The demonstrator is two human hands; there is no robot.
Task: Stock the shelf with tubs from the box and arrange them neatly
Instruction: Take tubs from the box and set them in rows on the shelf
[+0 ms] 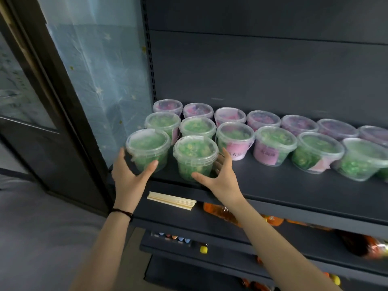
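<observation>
Left hand (130,175) open, fingers spread either side of corner tub (148,147) at the shelf's (294,192) front-left corner. Right hand (220,175) open, loosely cupping second tub (195,156) just beside it. Firm contact unclear.

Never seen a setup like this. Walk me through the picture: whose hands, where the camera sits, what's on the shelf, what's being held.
There is no machine here. A person wears one wide-angle camera on the head, looking forward and down, so you see their own arms. The dark shelf carries clear lidded tubs: pink tubs in the back row and green tubs in front of them. The left hand is spread around the leftmost front tub, with the thumb in front and the fingers at its side. The right hand brackets the next front tub the same way. Both tubs appear to stand on the shelf, not lifted. On the shelf below lie a bundle of wooden sticks and some orange packets.
</observation>
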